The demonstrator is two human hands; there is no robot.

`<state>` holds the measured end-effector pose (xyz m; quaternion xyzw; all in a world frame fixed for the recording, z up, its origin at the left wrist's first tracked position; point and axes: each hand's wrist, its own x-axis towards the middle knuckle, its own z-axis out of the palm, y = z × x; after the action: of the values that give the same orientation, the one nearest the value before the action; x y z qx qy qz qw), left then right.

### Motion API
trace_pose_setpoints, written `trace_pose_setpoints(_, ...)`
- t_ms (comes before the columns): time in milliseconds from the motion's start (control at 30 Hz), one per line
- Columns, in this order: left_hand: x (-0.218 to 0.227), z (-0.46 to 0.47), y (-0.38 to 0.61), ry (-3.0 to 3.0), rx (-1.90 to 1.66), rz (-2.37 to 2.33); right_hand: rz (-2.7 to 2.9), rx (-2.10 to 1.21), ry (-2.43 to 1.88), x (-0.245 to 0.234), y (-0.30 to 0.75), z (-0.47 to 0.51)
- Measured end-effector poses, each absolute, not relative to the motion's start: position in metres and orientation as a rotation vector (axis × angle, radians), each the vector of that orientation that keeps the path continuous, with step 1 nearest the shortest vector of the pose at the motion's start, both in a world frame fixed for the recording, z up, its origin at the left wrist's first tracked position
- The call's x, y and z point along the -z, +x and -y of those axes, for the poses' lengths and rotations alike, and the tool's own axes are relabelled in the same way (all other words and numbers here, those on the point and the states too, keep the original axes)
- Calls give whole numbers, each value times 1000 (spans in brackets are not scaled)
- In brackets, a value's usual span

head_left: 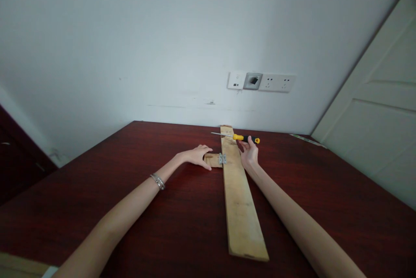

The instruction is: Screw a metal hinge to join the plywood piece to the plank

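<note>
A long wooden board (240,200) lies on the dark red table, running from near the wall toward me. Against its left edge sits a short wood block (212,160), and a metal hinge (222,158) spans the joint between the two. My left hand (197,156) grips the outer end of the block between thumb and fingers. In my right hand (249,153) is a screwdriver (238,137) with a yellow and black handle, held level, its shaft pointing left across the board. That hand rests beside the board's right edge.
The table (156,226) meets a pale wall with sockets (276,82) behind the board. A white panelled door (373,109) stands at the right. A flat printed strip (307,140) lies near the table's far right edge.
</note>
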<state>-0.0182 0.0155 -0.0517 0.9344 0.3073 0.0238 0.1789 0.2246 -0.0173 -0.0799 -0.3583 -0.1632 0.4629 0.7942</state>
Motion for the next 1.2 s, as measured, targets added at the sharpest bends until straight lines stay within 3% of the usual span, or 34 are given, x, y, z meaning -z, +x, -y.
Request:
trace_pose_setpoints(867,52,-17,-17,2651,-72,-829,338,-869,-808,78,206,18)
trace_pose_setpoints(1200,50,-16,-17,2661,-104,-796,717,-634,-694,9,213,28)
